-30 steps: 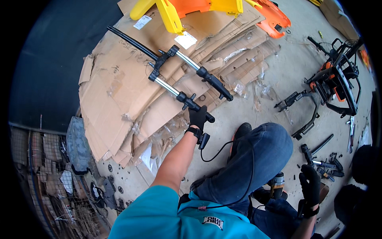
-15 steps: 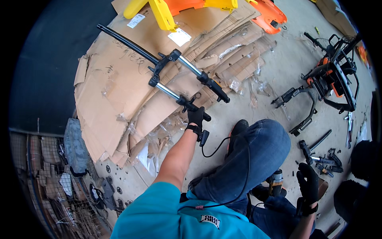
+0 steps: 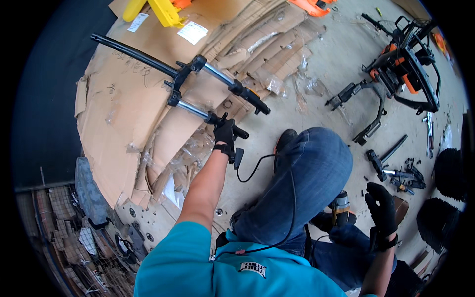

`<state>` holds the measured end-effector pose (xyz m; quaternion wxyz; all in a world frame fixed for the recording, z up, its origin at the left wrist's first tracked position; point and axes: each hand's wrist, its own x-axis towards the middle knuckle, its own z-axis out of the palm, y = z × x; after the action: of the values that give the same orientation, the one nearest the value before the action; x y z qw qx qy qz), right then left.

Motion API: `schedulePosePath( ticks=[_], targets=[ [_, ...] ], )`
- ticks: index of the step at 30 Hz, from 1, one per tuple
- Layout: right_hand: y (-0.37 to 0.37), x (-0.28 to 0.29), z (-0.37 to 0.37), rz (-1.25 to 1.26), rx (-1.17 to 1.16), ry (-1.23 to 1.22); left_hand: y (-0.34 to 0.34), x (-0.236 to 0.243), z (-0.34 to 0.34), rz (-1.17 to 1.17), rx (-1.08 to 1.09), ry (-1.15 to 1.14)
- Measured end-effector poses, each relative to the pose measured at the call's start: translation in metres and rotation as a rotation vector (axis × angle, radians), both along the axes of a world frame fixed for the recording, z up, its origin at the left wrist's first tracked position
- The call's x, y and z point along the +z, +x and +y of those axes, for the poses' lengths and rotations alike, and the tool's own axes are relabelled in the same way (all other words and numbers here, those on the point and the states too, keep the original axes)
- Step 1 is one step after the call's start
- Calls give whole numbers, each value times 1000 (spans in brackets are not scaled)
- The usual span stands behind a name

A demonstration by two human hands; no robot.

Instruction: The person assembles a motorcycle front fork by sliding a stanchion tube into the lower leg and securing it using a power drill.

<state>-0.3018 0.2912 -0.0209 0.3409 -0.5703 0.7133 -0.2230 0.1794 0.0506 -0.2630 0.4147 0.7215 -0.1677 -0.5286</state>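
While hands [image 3: 382, 212] spread | left [image 3: 224, 132] grips fork [image 3: 184, 79] crossing cardboard [image 3: 121, 111] edge | floor [image 3: 314, 119] beyond

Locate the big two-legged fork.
The fork is in the upper left of the head view, over the cardboard stack, one leg gripped by the left hand.

A stack of flattened brown cardboard sheets [image 3: 141, 94] lies on the grey concrete floor [image 3: 316, 114], bearing a curved yellow plastic piece [image 3: 166, 11] and a white rectangular paper label [image 3: 193, 32]. Across to the right rests a black tubular metal frame [image 3: 403, 69] with orange parts [image 3: 408, 83]. Lower left, brown scrap [image 3: 64, 232] shows through wire mesh [image 3: 62, 198].
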Motion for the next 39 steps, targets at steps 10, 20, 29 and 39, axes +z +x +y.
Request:
schedulePosePath(
  ticks=[10,20,29,39],
  targets=[
    [-1,0,-3,1,-34,48,-22,-62,0,-87,61,-93],
    [11,-5,-20,-56,-19,120,-90,-59,-3,-17,64,-37],
    [8,-20,-15,-78,-11,118,10,-113,12,-509,-929,-74],
    [6,-36,-17,-68,-1,180,81,-131,-68,524,199,-465]
  ],
)
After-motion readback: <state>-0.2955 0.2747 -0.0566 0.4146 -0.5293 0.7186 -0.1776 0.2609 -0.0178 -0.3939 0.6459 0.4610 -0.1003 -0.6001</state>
